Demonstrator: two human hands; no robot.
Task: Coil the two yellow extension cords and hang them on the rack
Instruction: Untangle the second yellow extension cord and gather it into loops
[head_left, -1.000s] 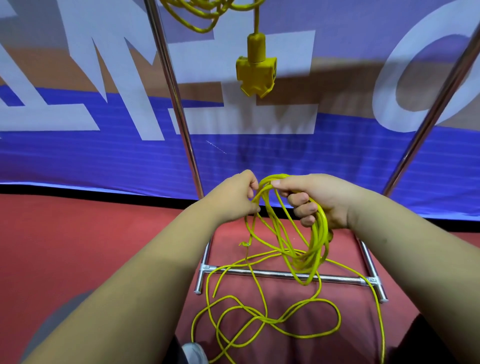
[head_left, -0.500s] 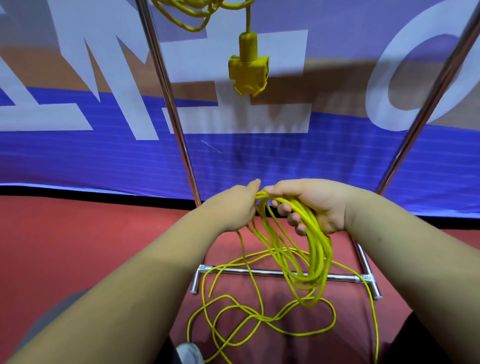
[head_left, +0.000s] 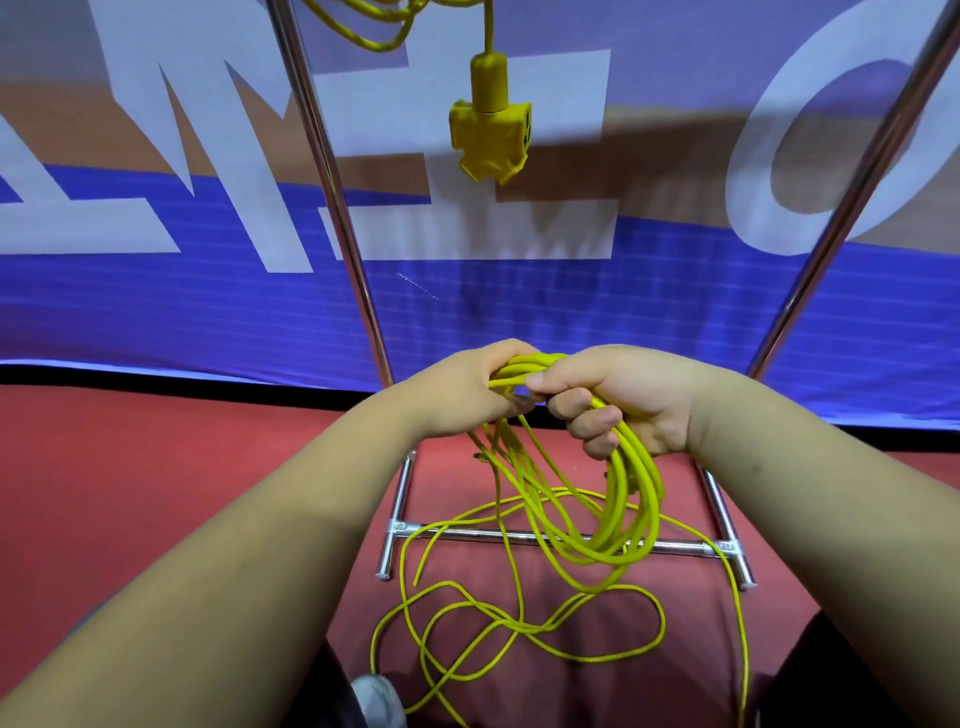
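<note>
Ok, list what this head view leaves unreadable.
Head view, first cord: cut by the top edge, so its hold on the rack is unseen.
Second cord's coil: top hidden inside left hand and right hand; loop count unclear.
Loose cord on the floor: runs off the bottom edge; plug unseen.

Bare forearms (head_left: 270, 545), dark trousers (head_left: 841, 686), a grey shoe (head_left: 378, 701).

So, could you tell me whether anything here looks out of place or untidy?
Only the unfinished cord: below the coil gripped by the left hand and right hand, its remaining length sprawls in loose, overlapping loops on the red floor, crossing the rack's base bar. The hung cord's socket dangles freely. No damage shows.
</note>
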